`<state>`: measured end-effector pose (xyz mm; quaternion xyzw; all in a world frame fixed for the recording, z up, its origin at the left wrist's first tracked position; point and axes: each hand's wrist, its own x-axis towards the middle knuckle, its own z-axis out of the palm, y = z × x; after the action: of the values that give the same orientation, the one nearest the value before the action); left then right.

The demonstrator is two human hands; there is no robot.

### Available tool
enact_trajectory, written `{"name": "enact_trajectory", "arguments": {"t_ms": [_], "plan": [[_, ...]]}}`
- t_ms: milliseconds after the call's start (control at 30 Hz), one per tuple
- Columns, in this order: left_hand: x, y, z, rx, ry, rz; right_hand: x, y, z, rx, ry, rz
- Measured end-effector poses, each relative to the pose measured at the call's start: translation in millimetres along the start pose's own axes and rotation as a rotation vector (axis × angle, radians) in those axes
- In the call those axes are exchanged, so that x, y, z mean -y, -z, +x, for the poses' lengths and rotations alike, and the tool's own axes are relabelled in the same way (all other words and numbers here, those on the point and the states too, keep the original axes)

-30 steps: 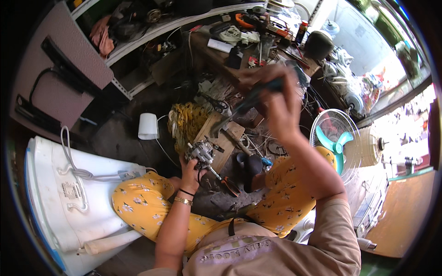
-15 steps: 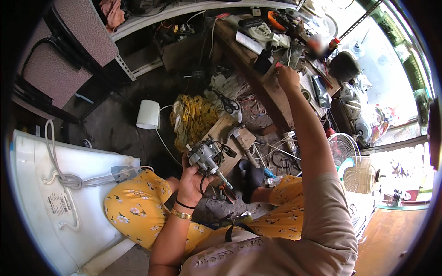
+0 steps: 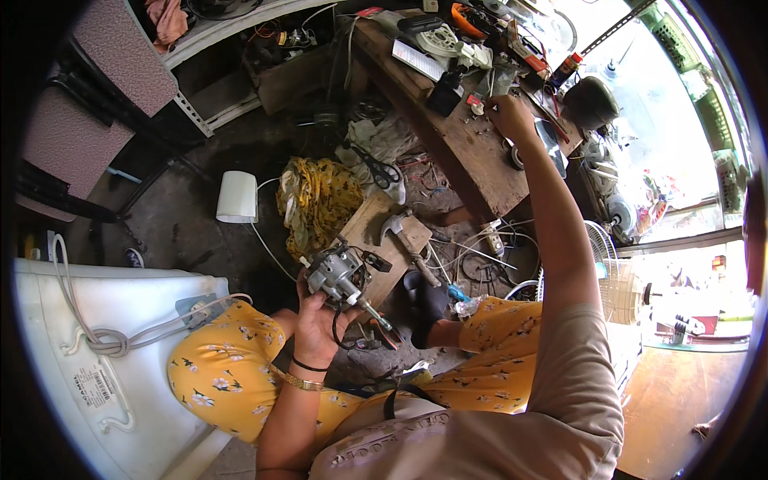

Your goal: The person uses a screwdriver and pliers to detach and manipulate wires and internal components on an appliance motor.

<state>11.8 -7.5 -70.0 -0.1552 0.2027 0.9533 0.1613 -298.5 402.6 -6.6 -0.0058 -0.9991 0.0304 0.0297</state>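
Note:
My left hand (image 3: 317, 330) grips a grey fan motor (image 3: 334, 274) from below. A long metal shaft points down to the right from it, and a black wire loops beneath. At the wooden workbench (image 3: 472, 172), my right hand (image 3: 510, 120) is closed with fingertips curled together just above the top; whatever they hold is too small to make out. Close to those fingers sit a small red piece (image 3: 476, 104) and scattered tiny parts. Below the motor, a hammer (image 3: 410, 248) rests on a wooden board (image 3: 372, 232).
Scissors (image 3: 378, 170) lie on pale cloth beside a crumpled yellow cloth (image 3: 314, 206). A white cylindrical container (image 3: 238, 198) stands on the floor at left. Cables and a power strip (image 3: 493, 237) lie under the bench. To the right is a standing fan (image 3: 612, 276); tools crowd the bench's far end.
My right hand has shifted a little across the bench top, beside the small red piece and loose parts. The left hand keeps its hold on the motor. The whole view has shifted slightly.

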Motion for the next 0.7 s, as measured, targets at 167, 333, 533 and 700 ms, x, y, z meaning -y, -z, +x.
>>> {"name": "enact_trajectory", "arguments": {"t_ms": [167, 333, 533, 700], "plan": [[1.5, -1.1, 1.0, -0.006, -0.006, 0.009, -7.9, -11.0, -7.2, 0.081, -0.052, -0.004], [-0.5, -13.2, -2.0, -0.012, -0.083, 0.031, 12.4, -31.6, -12.6, 0.077, -0.137, -0.020], [-1.3, -18.3, -4.0, 0.022, -0.200, 0.080, 27.9, -14.7, -32.8, 0.030, -0.111, -0.038], [-3.1, -14.9, -3.7, -0.030, -0.448, 0.177, 120.4, 47.1, -104.7, 0.079, -0.042, 0.806]]}}
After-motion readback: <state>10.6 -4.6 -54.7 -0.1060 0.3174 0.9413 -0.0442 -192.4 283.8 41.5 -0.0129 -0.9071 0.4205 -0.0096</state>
